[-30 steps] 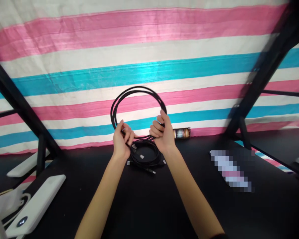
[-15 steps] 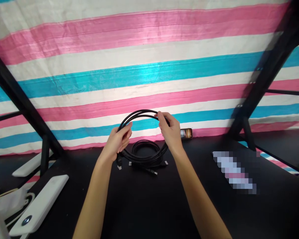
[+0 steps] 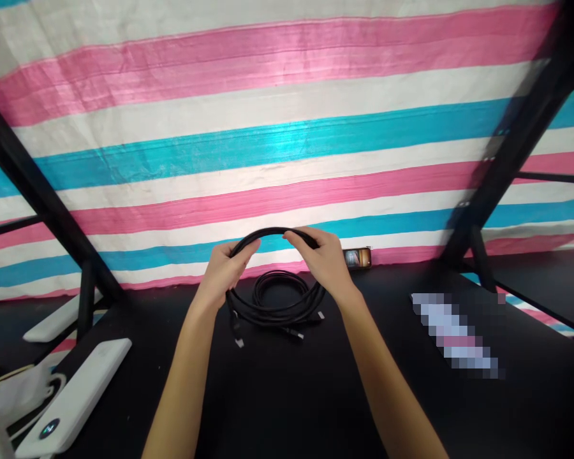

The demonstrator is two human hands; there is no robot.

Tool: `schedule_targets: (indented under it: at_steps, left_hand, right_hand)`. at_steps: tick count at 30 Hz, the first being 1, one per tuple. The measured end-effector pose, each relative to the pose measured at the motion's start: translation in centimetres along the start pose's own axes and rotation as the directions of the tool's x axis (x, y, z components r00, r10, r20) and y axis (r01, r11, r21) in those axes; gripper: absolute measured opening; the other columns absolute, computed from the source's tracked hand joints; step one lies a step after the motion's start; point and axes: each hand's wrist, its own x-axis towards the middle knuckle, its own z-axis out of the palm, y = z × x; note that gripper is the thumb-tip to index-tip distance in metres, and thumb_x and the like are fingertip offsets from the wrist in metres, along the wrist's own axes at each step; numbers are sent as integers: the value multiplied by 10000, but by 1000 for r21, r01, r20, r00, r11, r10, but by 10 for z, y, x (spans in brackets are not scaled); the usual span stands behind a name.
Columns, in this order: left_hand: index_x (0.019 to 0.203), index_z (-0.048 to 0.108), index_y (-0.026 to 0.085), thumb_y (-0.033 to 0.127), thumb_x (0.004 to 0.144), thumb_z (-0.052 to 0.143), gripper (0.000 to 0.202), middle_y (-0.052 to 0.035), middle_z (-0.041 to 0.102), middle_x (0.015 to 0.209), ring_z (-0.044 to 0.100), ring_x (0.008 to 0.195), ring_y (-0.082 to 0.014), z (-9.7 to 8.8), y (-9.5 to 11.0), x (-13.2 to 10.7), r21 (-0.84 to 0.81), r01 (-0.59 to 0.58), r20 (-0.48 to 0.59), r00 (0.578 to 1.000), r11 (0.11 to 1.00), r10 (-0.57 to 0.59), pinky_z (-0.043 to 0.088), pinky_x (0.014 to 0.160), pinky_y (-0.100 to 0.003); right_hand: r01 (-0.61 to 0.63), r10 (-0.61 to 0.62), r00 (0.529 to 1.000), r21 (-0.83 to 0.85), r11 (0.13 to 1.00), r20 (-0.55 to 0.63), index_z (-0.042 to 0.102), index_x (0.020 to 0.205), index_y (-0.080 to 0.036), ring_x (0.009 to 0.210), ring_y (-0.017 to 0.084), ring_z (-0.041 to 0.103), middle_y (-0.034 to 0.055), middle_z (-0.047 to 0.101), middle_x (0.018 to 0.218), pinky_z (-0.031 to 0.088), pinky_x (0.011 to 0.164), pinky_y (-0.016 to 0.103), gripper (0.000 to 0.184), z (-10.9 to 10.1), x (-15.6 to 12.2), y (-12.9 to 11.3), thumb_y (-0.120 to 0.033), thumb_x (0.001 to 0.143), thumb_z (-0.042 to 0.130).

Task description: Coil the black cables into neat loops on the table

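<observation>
In the head view, gripping the black cable loop (image 3: 275, 231) at its ten o'clock with the left hand (image 3: 224, 271) and two o'clock with the right hand (image 3: 326, 255). Clamped between thumbs and partly hidden fingers, arching through twelve o'clock. Crossing, toward six o'clock, in front of the second coil (image 3: 280, 273) on the black table (image 3: 277, 401); cannot tell whether touching.

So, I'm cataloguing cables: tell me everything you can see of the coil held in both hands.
The held coil is slim black cable with a smooth, rubbery-looking jacket, wound in several loops into a roughly round ring. The left hand grips its left side, the right hand its right. Below the left hand hangs a pale-tipped plug, apparently its end. The ring's lower part overlaps another coil in view; whether they touch is unclear.
</observation>
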Motion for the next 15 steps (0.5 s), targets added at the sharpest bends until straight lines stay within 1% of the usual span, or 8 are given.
schedule_targets:
  at_steps: [2,5,7,8,10,12,13,15]
  left_hand:
    - [510,400,177,408,743,604,386,76,273,414,226,370,-47,5,-3,0,120,-69,16,998,990,68,167,392,-222]
    - [547,477,153,341,751,568,292,52,326,502,288,476,-63,11,-6,0,291,-195,67,981,937,183,208,452,-215]
    - [543,491,146,293,747,549,258,47,315,517,287,505,-69,13,-6,0,368,-231,114,973,901,203,199,463,-218]
    - [541,491,145,281,747,542,252,47,301,515,278,504,-68,12,-5,-1,381,-236,140,970,894,197,189,461,-220]
    - [546,495,144,282,748,544,249,50,296,509,270,491,-63,9,-4,-2,351,-231,208,964,908,165,178,454,-220]
    - [556,501,148,306,748,559,255,59,295,481,259,448,-54,4,-3,-2,274,-185,262,958,944,112,171,435,-220]
    - [557,503,152,316,745,567,258,66,289,454,248,414,-49,1,-2,-1,235,-145,272,959,961,78,162,418,-221]
    - [535,490,163,313,734,584,267,81,272,383,222,343,-43,-5,-3,2,146,-56,239,971,988,20,144,384,-228]
  right_hand:
    - [24,-19,995,-49,999,97,708,812,-177,651,130,550,13,673,733,381,583,232,250,0,0,4,-394,815,585]
    - [70,-44,970,-101,992,239,713,832,-202,681,131,576,8,699,800,390,612,231,220,2,-2,5,-379,823,582]
    - [82,-49,951,-97,992,305,713,859,-222,719,134,594,3,705,841,400,647,232,198,3,-4,3,-369,823,587]
    - [80,-48,944,-84,993,325,711,870,-227,741,136,600,1,706,855,404,664,232,193,4,-4,2,-368,823,587]
    - [65,-49,936,-35,997,348,706,870,-228,775,140,606,0,703,866,408,682,230,185,4,-4,0,-362,822,587]
    - [48,-56,934,32,998,353,699,841,-218,779,138,601,0,694,850,407,673,225,165,5,-3,1,-343,814,594]
    - [36,-54,936,56,998,349,691,804,-206,747,133,592,-1,684,807,403,646,221,161,5,-2,3,-341,804,604]
    - [-18,-8,948,77,997,318,640,682,-176,607,110,540,-14,615,641,371,550,215,220,7,-1,13,-374,777,626]
